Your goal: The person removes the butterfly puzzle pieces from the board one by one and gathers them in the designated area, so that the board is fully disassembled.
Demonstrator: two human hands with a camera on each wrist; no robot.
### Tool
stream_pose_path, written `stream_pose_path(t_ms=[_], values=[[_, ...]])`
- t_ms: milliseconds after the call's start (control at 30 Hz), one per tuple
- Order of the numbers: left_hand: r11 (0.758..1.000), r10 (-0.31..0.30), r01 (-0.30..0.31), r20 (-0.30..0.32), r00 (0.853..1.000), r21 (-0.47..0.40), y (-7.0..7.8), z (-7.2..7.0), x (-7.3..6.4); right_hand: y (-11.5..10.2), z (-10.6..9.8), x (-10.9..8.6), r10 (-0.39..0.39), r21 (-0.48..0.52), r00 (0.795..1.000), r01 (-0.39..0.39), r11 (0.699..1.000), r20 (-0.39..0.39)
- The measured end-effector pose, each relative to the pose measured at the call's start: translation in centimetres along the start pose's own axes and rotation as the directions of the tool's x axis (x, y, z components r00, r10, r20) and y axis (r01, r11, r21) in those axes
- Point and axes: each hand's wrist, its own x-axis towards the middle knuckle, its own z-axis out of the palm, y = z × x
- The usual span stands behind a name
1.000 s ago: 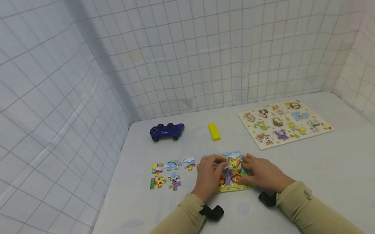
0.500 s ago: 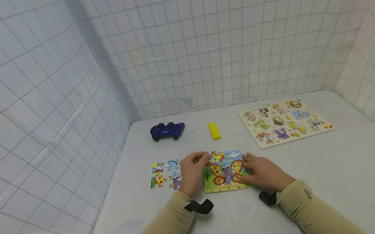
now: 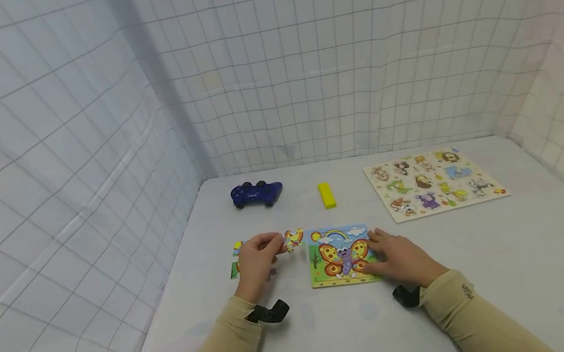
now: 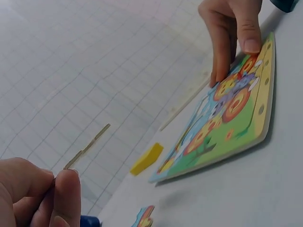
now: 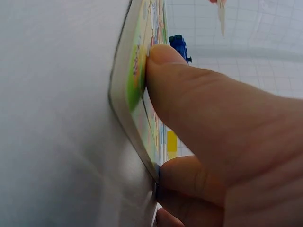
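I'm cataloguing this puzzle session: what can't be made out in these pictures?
Head view: loose pieces, partly covered by the left grip.
Head view: right edge of the butterfly board, partly covered by the right grip.
Left wrist view: printed face of the held piece, seen edge-on.
Left wrist view: game controller, cut off by the lower edge.
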Motion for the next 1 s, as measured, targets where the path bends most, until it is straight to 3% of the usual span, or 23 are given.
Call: stream_pose_path(t_ms=[133,233,400,500,733,1000], values=[[0.998,-0.001,0.001,0.001,1.000,0.065,0.0,-1.5,0.0,0.1,0.1,0.0,0.010,0.000,1.000,-0.010,1.000,0.005],[0.985,-0.004,-0.002,0.035,0.999,0.174,-0.1,-2.0,-0.2,0.3,0.2,0.0,0.006,-0.001,1.000,-0.006,1.000,0.009],[0.932,0.040,-0.064,0.072,0.997,0.357,-0.3,-1.9,-0.5,0.5,0.2,0.1,-0.007,-0.006,1.000,0.007,1.000,-0.002],[0.901,0.067,-0.092,0.072,0.995,0.425,-0.4,-1.8,-0.6,0.5,0.2,0.1,-0.016,-0.008,1.000,0.016,1.000,-0.002],[0.858,0.097,-0.111,0.055,0.994,0.502,-0.5,-1.7,-0.6,0.5,0.2,0.2,-0.025,-0.013,1.000,0.025,1.000,0.000],[0.805,0.113,-0.141,0.084,0.990,0.576,-0.7,-1.5,-0.6,0.3,0.1,0.2,-0.012,0.001,1.000,0.012,1.000,0.016]])
